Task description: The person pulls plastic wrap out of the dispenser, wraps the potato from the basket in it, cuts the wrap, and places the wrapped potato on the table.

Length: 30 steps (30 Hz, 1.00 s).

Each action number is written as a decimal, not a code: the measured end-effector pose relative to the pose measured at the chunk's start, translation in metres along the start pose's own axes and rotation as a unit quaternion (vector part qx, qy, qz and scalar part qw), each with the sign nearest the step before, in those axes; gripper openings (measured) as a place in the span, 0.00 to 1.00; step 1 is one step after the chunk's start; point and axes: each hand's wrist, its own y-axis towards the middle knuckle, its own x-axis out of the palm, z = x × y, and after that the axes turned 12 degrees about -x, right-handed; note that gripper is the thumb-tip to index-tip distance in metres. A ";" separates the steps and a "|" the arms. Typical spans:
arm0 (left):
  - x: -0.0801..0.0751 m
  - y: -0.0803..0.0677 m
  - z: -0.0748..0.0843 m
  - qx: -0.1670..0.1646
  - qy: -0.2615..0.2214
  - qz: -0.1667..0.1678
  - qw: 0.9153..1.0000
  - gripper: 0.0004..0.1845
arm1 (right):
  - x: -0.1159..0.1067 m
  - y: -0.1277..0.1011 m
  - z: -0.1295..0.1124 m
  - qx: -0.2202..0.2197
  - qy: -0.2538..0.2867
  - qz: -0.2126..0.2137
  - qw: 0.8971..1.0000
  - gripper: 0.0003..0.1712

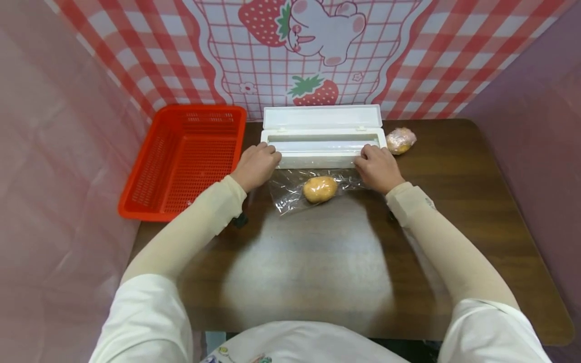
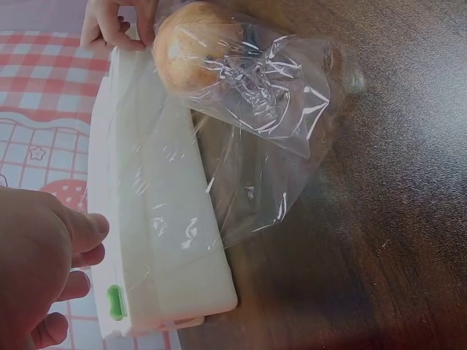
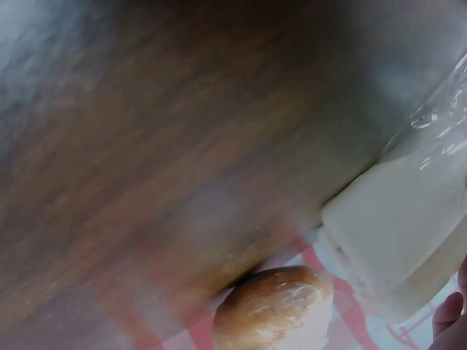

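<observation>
A white cling film dispenser point(image 1: 323, 162) stands with its lid raised, its roll showing inside. Clear cling film point(image 1: 290, 194) runs over its front edge onto the table. On that film sits a yellow-brown potato point(image 1: 320, 189), partly covered by film in the left wrist view. My left hand point(image 1: 256, 166) is at the dispenser's left end, fingers curled and thumb against them at the film's edge. At the opposite end, my right hand point(image 1: 378, 167) pinches the film; the left wrist view shows these fingers point(image 2: 124, 33) close beside the potato.
A red plastic basket point(image 1: 181, 212) stands left of the dispenser. Near its right end lies a film-wrapped roundish item point(image 1: 401, 140), brownish in the right wrist view. Behind the wooden table point(image 1: 308, 272) hangs a red-checked cloth point(image 1: 159, 45) with strawberries.
</observation>
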 end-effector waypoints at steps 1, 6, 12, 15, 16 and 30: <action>0.000 0.000 0.000 0.000 -0.001 0.000 1.000 0.05 | 0.000 -0.001 0.001 0.002 -0.004 0.002 1.000 0.05; 0.002 0.001 -0.001 -0.007 -0.001 0.000 1.000 0.04 | -0.003 -0.004 0.003 0.009 -0.004 0.000 1.000 0.05; 0.005 0.002 -0.001 -0.004 -0.003 0.006 1.000 0.04 | -0.005 -0.006 0.004 -0.001 0.002 -0.026 1.000 0.14; 0.006 0.002 -0.001 -0.005 -0.003 0.003 1.000 0.05 | -0.001 -0.005 0.003 -0.024 -0.018 -0.041 0.999 0.19; 0.006 0.002 -0.001 -0.008 -0.004 0.002 1.000 0.05 | 0.001 -0.004 0.003 -0.032 -0.027 -0.042 0.998 0.18; 0.004 0.001 -0.002 -0.005 -0.006 0.003 1.000 0.05 | -0.001 -0.002 0.009 -0.050 -0.019 0.018 0.998 0.05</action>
